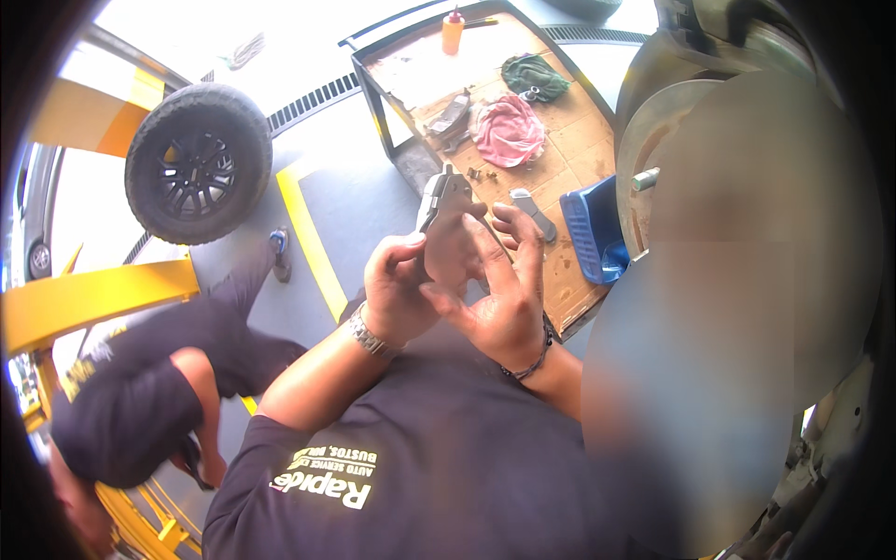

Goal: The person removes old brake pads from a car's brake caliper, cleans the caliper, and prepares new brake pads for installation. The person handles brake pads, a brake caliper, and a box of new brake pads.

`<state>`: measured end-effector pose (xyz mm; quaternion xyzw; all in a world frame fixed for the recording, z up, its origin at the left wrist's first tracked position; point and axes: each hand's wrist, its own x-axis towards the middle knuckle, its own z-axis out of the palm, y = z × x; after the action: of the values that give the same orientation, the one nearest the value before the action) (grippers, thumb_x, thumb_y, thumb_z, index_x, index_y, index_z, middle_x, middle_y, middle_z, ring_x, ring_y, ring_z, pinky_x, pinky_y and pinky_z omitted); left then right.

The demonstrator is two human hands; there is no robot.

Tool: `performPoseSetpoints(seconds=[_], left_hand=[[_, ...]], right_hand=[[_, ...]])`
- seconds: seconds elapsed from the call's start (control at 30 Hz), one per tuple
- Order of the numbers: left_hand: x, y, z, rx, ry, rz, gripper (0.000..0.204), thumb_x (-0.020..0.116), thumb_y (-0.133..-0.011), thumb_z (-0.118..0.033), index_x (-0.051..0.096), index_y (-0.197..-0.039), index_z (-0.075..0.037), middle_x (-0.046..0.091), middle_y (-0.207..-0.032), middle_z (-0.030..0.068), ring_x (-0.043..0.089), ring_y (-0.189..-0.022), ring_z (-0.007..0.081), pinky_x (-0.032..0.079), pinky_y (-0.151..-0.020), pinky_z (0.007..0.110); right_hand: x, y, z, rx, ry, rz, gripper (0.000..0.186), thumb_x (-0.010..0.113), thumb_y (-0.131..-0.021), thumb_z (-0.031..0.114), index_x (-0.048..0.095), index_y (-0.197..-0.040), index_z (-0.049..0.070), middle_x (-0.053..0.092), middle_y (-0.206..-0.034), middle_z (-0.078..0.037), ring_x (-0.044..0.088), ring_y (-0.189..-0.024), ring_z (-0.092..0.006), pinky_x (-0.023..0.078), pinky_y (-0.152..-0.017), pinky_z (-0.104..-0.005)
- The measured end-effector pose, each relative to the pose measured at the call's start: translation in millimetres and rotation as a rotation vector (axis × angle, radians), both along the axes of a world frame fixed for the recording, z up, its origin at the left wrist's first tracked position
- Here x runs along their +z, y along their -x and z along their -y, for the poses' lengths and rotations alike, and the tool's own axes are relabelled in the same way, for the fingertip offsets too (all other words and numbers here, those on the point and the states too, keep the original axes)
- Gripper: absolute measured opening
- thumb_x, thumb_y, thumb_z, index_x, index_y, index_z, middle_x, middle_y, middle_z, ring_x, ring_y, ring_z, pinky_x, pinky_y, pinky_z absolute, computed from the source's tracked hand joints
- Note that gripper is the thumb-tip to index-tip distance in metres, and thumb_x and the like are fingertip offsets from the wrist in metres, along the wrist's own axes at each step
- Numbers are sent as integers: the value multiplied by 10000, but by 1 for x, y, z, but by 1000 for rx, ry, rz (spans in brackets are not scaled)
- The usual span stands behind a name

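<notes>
A brake pad (442, 198) with a metallic edge is held up in front of my chest. My left hand (399, 280), with a metal watch on its wrist, is closed on the pad's near left side, thumb along the edge. My right hand (504, 303), wearing a dark bracelet, is beside it with fingers spread and partly bent. Its index fingertip reaches the pad's face; whether it presses there is hard to see. Past my hands on the cardboard-topped cart (579, 121) lie another pad-like part (450, 114), small metal pieces (483, 175) and a grey metal part (533, 215).
The cart also carries a pink rag (509, 131), a green rag (535, 77) and an orange bottle (453, 34). A blue container (595, 231) is at its right edge, near a brake disc (644, 140). Left are a wheel (198, 164), yellow lift arm (103, 303) and bending co-worker (140, 401).
</notes>
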<state>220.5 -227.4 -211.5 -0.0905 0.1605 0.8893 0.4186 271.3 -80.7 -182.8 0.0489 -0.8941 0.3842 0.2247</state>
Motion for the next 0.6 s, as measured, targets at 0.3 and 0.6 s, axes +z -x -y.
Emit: performPoseSetpoints(seconds=[0.3,0.6], left_hand=[[-1,86,5,-199,-230,-102,717,375,-989,-495,342,-1528,-21,493,-1451,153,551,-1230,258,424,-1079,413],[27,177,31,-583,-414,-98,878,646,-926,-516,243,-1569,-74,531,-1342,119,543,-1199,242,434,-1055,422]], right_hand=[[21,50,36,-231,-241,-87,555,841,-745,262,684,-1222,27,557,-1240,-173,543,-1153,-340,480,-928,-430],[50,108,106,-522,-303,-23,511,820,-767,273,693,-1212,57,553,-1243,-170,547,-1136,-347,446,-955,-449]])
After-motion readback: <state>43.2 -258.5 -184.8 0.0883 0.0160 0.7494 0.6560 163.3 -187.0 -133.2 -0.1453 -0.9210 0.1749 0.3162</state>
